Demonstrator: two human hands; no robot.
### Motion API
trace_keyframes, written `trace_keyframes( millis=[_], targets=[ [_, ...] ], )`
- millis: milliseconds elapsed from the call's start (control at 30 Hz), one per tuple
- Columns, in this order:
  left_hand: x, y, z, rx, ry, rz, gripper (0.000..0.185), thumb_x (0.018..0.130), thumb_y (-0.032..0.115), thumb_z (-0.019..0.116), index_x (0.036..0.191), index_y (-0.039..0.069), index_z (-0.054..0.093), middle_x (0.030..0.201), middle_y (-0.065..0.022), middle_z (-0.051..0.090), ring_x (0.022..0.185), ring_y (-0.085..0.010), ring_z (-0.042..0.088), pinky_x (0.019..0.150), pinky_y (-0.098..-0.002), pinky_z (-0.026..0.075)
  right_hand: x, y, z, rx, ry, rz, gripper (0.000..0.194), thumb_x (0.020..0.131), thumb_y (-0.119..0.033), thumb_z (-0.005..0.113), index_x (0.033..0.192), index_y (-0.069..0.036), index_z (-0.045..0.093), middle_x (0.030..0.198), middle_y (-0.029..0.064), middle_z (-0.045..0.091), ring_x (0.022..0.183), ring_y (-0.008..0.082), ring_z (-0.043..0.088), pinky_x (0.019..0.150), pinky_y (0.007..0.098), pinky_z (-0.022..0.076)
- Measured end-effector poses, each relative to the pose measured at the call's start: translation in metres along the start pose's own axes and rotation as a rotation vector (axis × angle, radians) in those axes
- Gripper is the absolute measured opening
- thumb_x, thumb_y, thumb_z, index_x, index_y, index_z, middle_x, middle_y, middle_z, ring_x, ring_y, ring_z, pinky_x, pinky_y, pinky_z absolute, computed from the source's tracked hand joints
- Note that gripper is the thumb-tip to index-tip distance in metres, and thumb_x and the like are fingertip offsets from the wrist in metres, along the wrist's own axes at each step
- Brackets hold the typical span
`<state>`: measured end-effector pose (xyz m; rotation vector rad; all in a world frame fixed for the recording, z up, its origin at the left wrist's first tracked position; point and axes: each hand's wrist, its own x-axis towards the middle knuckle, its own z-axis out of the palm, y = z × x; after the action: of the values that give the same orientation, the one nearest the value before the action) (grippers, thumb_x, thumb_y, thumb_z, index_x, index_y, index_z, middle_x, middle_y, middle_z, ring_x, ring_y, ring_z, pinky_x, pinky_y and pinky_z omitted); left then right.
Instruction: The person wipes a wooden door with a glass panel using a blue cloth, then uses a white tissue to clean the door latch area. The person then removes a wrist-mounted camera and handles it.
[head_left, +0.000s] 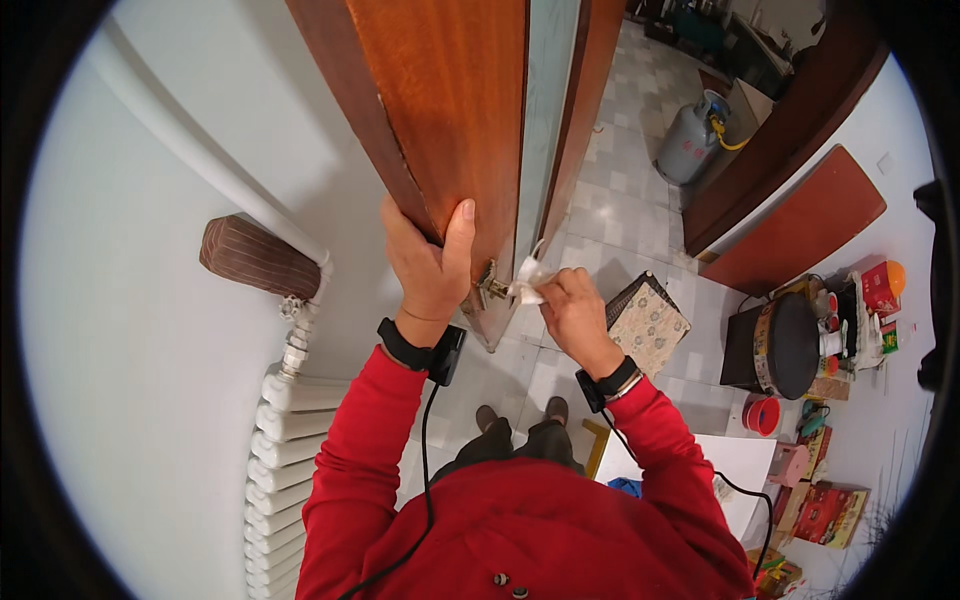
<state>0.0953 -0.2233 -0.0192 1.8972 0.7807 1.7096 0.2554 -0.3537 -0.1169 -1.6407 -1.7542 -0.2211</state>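
A brown wooden door (450, 105) with a pale glass panel (550, 97) stands in front of me. My left hand (431, 262) grips its edge, thumb on the broad face and fingers around the far side. Just below that hand, a metal door latch with its handle (491, 283) sticks out of the wood. My right hand (577, 311) pinches a crumpled white tissue or cloth (531, 281) close to the handle's right end. Whether the tissue touches the metal I cannot tell. Both wrists wear black straps with small devices and cables.
At left are a white radiator (289, 480), a pipe (202, 172) and a brown fabric-wrapped object (259, 255). A patterned mat (649, 326) lies on the tiled floor. Right are a gas cylinder (690, 142), a reddish board (806, 217), a black-lidded bin (795, 345) and a white table (739, 457).
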Motion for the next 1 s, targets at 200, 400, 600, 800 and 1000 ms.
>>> trace_keyframes(
  millis=[200,400,600,800,1000],
  targets=[
    [0.001,0.0,0.002,-0.084,0.012,-0.007,0.056,0.093,0.023,0.073,0.131,-0.006,0.045,0.116,-0.0173,0.06,0.101,-0.0275,0.059,0.088,-0.038,0.049,0.015,-0.023,0.03,0.1,-0.009,0.055,0.027,0.072,-0.001,0.076,0.098,-0.006,0.071,0.093,0.0073,0.06,0.091,0.0314,0.058,0.076,0.0407,0.0514],
    [0.0,0.001,-0.001,0.004,-0.008,-0.008,0.058,0.093,0.024,0.073,0.133,-0.006,0.044,0.119,-0.0179,0.059,0.104,-0.028,0.059,0.09,-0.0376,0.048,-0.002,0.006,0.002,0.085,-0.062,0.177,0.023,0.076,-0.002,0.076,0.099,-0.005,0.072,0.092,0.0079,0.06,0.091,0.0316,0.058,0.077,0.041,0.0511],
    [-0.001,0.003,0.004,-0.082,0.016,-0.012,0.058,0.093,0.024,0.073,0.132,-0.006,0.044,0.118,-0.0181,0.058,0.103,-0.0281,0.058,0.089,-0.038,0.048,0.017,-0.016,0.03,0.169,-0.009,0.122,0.026,0.073,-0.002,0.071,0.099,-0.006,0.073,0.094,0.0092,0.062,0.093,0.0318,0.059,0.078,0.0404,0.0509],
    [0.0,0.004,0.001,-0.006,-0.01,0.015,0.059,0.093,0.025,0.074,0.132,-0.007,0.044,0.118,-0.018,0.058,0.103,-0.0273,0.058,0.09,-0.0384,0.048,0.015,-0.005,0.004,0.109,-0.078,0.082,0.026,0.075,0.0,0.071,0.1,-0.004,0.073,0.091,0.0105,0.058,0.092,0.0325,0.057,0.078,0.0409,0.0495],
    [-0.002,0.004,0.003,-0.025,-0.005,0.006,0.057,0.094,0.028,0.073,0.13,-0.006,0.044,0.116,-0.018,0.058,0.101,-0.0275,0.058,0.089,-0.039,0.048,0.039,-0.031,0.019,0.333,0.132,0.153,0.026,0.079,0.003,0.073,0.104,-0.002,0.07,0.094,0.0117,0.059,0.092,0.0346,0.056,0.078,0.0422,0.0484]
  ],
)
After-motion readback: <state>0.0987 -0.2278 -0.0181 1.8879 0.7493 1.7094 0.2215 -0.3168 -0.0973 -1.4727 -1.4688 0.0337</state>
